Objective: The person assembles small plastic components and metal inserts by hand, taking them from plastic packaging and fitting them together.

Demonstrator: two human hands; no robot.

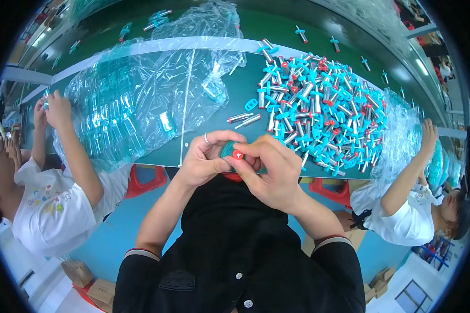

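Close to the table's near edge, in front of my body, my two hands meet. My left hand, with a ring on one finger, is curled round a translucent teal plastic piece. Against that piece, my right hand pinches a small part with a round red end; its rest is hidden by my fingers. Just beyond my right hand lies a large pile of metal cylinders with teal collars and red ends. Two loose metal cylinders lie left of the pile, beside a flat teal collar.
A clear plastic bag of teal plastic pieces covers the table's left side. Beyond a pale rail runs a green conveyor with scattered cylinder parts. People in white shirts work at left and right. Red stools stand below.
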